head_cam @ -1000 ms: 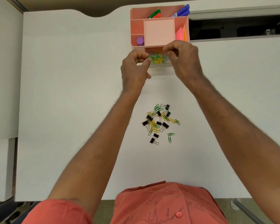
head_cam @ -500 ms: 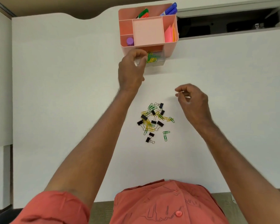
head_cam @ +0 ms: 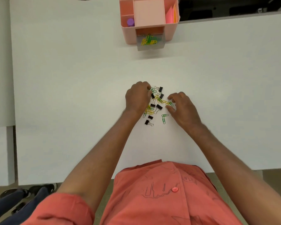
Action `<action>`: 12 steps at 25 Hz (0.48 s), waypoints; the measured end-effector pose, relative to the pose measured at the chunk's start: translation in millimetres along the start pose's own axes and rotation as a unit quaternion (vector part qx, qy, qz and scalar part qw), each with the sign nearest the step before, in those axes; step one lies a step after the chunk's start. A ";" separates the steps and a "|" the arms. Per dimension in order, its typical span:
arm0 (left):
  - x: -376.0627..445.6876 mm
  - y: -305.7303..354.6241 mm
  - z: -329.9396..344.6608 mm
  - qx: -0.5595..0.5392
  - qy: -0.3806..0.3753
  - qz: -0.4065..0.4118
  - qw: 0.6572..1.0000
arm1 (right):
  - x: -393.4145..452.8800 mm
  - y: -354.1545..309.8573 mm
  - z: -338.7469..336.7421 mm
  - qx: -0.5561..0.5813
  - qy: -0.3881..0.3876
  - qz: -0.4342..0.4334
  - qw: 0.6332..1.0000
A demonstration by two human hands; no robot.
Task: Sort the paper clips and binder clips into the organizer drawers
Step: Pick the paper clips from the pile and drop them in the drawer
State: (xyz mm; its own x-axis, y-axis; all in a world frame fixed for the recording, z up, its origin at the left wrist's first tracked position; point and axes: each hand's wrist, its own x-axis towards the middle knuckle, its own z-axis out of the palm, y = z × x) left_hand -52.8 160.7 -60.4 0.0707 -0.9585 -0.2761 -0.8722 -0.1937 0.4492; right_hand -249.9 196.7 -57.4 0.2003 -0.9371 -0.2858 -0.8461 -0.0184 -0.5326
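A mixed pile of green and yellow paper clips [head_cam: 164, 118] and black binder clips [head_cam: 159, 107] lies mid-table. My left hand [head_cam: 137, 98] rests on the pile's left side, fingertips curled onto clips at its top; what it grips is hidden. My right hand [head_cam: 182, 108] sits at the pile's right edge, fingers spread around a green and yellow clip. The pink organizer [head_cam: 128, 35] stands at the far edge, its clear drawer [head_cam: 150, 47] pulled out with several yellow and green paper clips inside.
The organizer's top compartments hold a purple cap [head_cam: 130, 22] and pink and orange notes [head_cam: 171, 14]. A dark gap [head_cam: 225, 8] lies behind the table at the right. The white table [head_cam: 71, 78] stretches wide on the left.
Both hands have come back from the organizer drawer to the pile of clips. The drawer stays pulled out. The camera has tilted down and nearer.
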 end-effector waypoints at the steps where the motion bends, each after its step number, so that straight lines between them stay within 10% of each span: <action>1: 2.7 3.5 0.6 0.015 -0.006 0.001 1.000 | 1.8 -2.3 1.3 0.002 -0.003 0.005 1.000; 12: 6.3 8.7 8.4 0.044 -0.029 0.004 0.999 | 15.4 -27.0 11.6 0.014 0.001 0.045 0.999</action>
State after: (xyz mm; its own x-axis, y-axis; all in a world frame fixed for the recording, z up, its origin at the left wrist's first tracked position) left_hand -64.0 154.8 -65.4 0.0370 -0.9461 -0.3219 -0.9119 -0.1637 0.3764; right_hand -218.2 186.8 -56.7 0.1234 -0.9352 -0.3320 -0.8464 0.0754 -0.5271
